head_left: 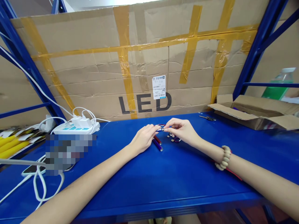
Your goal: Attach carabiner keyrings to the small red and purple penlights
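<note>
My left hand (pixel 143 138) is closed on a small shiny blue piece (pixel 159 128), mostly covered by the fingers. Thumb and forefinger of my right hand (pixel 183 132) pinch at its right end; what is between them is too small to name. Below my left fingertips a purple metallic tube (pixel 158 145) and a red metallic tube (pixel 158 140) lie side by side on the blue tabletop (pixel 140 177). Several small silvery discs (pixel 172 140) are scattered under my right hand, beside a dark ring-like piece (pixel 177 140).
Keys (pixel 207 118) lie at the back right, near an open cardboard box (pixel 254 119). On the left are a white power strip (pixel 70 128), tangled white cables (pixel 38 183) and yellow-handled items (pixel 14 144). A large cardboard panel (pixel 93 81) stands behind.
</note>
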The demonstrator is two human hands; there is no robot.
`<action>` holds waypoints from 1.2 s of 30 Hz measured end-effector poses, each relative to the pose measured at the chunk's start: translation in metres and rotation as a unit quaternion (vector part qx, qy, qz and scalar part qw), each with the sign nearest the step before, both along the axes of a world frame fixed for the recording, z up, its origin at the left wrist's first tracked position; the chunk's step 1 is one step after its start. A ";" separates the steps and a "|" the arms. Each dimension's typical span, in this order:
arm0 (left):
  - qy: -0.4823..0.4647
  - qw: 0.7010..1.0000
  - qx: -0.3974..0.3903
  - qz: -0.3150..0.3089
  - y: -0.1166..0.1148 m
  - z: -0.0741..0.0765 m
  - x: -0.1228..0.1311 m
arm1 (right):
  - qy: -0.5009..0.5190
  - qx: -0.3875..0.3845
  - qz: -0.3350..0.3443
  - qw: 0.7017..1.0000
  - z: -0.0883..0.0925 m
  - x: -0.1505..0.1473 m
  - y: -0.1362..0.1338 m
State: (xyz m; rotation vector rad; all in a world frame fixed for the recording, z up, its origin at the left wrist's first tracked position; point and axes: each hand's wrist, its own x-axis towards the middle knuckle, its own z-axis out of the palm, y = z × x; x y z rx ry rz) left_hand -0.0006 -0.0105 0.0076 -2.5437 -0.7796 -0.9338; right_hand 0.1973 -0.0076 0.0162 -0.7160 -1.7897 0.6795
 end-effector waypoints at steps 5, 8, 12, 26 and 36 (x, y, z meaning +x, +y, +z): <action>0.003 1.000 0.006 -0.013 0.000 -0.002 0.000 | 0.011 -0.016 -0.004 1.000 0.000 0.000 0.001; 0.001 1.000 0.001 -0.009 0.000 -0.002 0.001 | 0.009 -0.020 0.004 1.000 0.000 0.000 0.001; 0.000 1.000 -0.027 -0.002 -0.001 -0.001 0.002 | 0.003 -0.051 0.007 0.999 0.000 -0.002 -0.002; 0.026 0.999 -0.002 -0.018 0.000 -0.003 0.000 | -0.054 -0.116 -0.012 0.992 -0.003 0.002 0.002; 0.014 1.000 -0.004 -0.024 0.003 -0.007 -0.002 | -0.252 0.223 -0.067 0.939 -0.006 0.008 -0.002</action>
